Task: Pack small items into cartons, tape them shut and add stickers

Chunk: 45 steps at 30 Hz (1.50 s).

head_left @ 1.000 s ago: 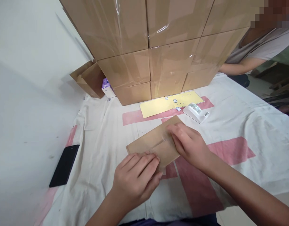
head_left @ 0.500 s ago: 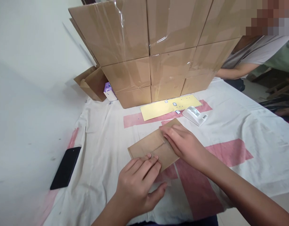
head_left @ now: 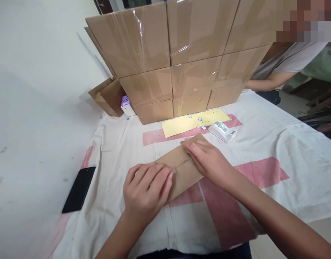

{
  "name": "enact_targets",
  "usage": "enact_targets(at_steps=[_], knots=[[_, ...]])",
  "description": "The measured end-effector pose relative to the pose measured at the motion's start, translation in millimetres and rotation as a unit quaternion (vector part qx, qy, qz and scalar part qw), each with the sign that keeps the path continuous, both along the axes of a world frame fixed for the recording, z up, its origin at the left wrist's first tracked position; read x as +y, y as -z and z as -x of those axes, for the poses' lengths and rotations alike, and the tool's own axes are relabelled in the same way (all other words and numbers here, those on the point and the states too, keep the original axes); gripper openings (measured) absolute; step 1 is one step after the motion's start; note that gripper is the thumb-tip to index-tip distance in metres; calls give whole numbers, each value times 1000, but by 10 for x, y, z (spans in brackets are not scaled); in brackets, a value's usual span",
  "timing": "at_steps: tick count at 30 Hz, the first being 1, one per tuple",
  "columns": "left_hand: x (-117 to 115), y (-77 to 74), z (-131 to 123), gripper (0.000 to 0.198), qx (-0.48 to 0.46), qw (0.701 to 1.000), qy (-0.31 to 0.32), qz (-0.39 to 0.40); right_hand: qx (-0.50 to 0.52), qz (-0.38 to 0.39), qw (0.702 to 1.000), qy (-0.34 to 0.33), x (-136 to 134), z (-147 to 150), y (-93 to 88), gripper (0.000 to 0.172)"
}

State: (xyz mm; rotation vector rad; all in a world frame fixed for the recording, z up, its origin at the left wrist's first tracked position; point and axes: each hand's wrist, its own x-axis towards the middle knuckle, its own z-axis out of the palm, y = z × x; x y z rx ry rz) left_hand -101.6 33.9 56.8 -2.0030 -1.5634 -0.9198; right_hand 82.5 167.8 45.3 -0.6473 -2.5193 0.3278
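A flat brown cardboard packet lies slanted on the cloth in front of me, with a seam and what looks like clear tape along its middle. My left hand is closed over its left end, fingers curled and pressed together on the edge. At the upper right end, my right hand grips the packet with bent fingers near the seam. The undersides of both hands are hidden. Just beyond my right hand stands a white tape dispenser.
A stack of taped cardboard boxes rises at the back, with a yellow strip before it. An open carton and a purple-white box stand by the wall. A black phone lies left. Another person's arm shows at right.
My left hand has slid leftward from the packet's lower middle to its left end, and its spread fingers have closed. My right hand stays at the other end.
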Motion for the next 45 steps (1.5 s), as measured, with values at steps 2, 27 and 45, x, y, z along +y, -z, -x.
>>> enact_targets(at_steps=[2, 27, 45], knots=[[74, -2, 26, 15, 59, 998, -15, -10, 1, 0, 1000, 5, -6, -3, 2, 36], [-75, 31, -106, 48, 32, 978, 62, 199, 34, 12, 999, 16, 17, -38, 76, 40], [188, 454, 609, 55, 252, 959, 112, 71, 323, 311, 880, 156, 489, -699, 319, 37]])
